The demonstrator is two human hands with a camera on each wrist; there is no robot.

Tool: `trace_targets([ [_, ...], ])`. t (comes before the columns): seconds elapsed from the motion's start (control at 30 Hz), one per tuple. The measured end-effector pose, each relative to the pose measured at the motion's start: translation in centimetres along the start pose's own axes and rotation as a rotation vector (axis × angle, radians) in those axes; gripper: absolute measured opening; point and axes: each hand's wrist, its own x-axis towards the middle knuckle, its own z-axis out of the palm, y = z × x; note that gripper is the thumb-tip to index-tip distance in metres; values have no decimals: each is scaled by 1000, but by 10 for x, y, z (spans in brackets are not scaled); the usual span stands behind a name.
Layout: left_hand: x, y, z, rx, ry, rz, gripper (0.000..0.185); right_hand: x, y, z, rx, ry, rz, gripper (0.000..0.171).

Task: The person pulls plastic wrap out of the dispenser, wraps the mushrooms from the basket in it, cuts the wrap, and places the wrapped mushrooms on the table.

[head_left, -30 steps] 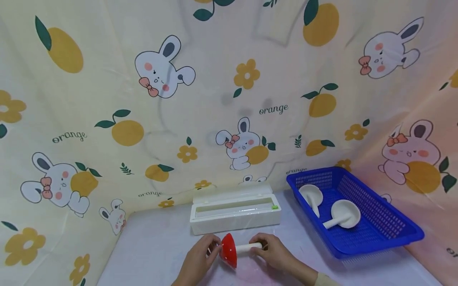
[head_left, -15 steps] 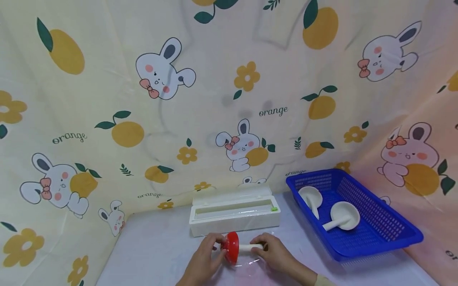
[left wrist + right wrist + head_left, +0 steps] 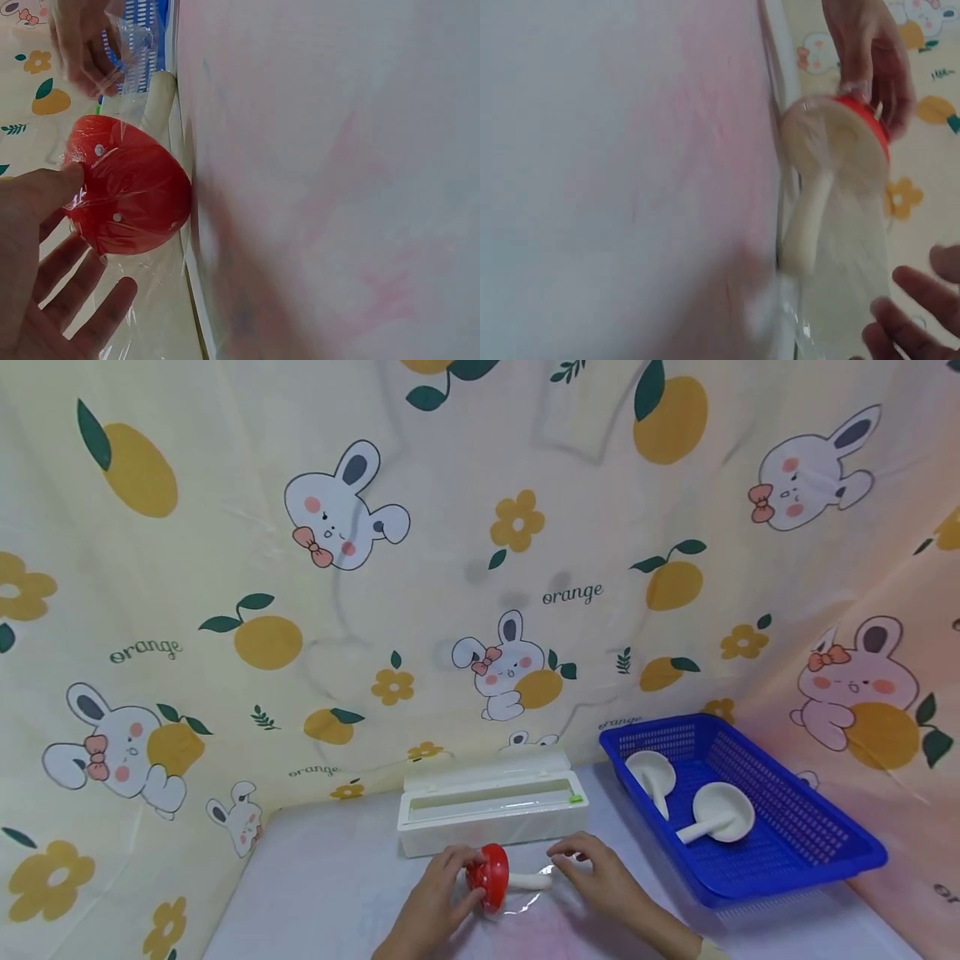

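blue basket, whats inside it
Two mushrooms, stems and white undersides showing. The cap tops face down, hidden, as is the part of the basket under them.

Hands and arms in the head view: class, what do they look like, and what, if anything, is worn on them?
The left hand and right hand are bare, with no glove or ring visible. A plain, pale cream sleeve covers part of the right forearm; no left sleeve shows.
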Motion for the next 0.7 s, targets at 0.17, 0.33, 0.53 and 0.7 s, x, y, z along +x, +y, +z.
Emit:
trace_targets([
  [0.17, 3, 1, -1, -6, -1, -41, 49, -8, 6, -16, 27, -45, -132, 20],
  [0.33, 6, 1, -2, -23, -4, -87, 48, -24, 14, -35, 69, -325, -167, 47],
  [0.53, 7, -2, -3, -28, -4, -90, 47, -41, 26, -48, 40, -481, -120, 48],
  [0.7, 7, -1, -4, -26, -4, -93, 47, -42, 34, -48, 85, -441, -81, 16],
])
